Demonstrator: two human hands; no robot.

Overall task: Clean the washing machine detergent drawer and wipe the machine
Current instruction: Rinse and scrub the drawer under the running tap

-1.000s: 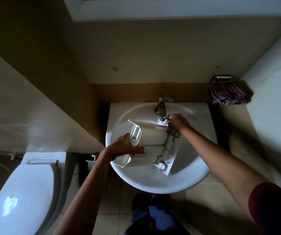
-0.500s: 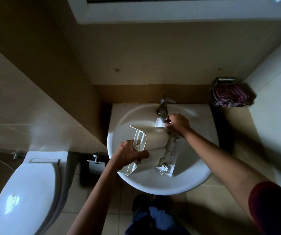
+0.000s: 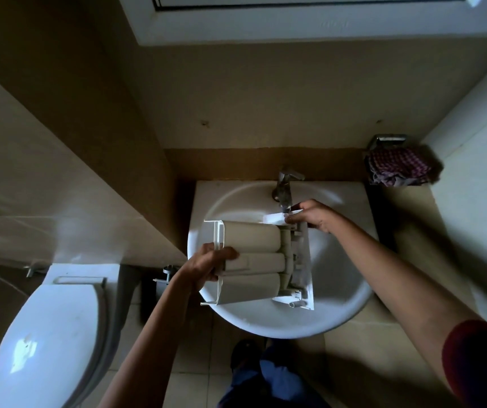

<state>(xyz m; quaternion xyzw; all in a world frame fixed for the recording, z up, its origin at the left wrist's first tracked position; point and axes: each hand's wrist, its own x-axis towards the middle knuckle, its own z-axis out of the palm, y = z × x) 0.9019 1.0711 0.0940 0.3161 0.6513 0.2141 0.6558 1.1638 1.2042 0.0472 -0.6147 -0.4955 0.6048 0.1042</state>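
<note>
The white detergent drawer [image 3: 254, 260] lies upside down over the white sink [image 3: 339, 304], its rounded compartment undersides facing up. My left hand [image 3: 207, 265] grips the drawer's left end, fingers curled round the frame. My right hand [image 3: 313, 214] holds the drawer's far right corner, right under the metal tap [image 3: 284, 187]. I cannot tell whether water is running. The drawer's inside is hidden.
A checked cloth [image 3: 398, 166] hangs on a holder at the right of the sink. A white toilet [image 3: 51, 334] with its lid down stands at the lower left. Tiled walls close in on the left and right. My legs are below the sink.
The drawer has been turned flatter and more square to the sink, with its far corner brought under the tap. Both hands kept their hold.
</note>
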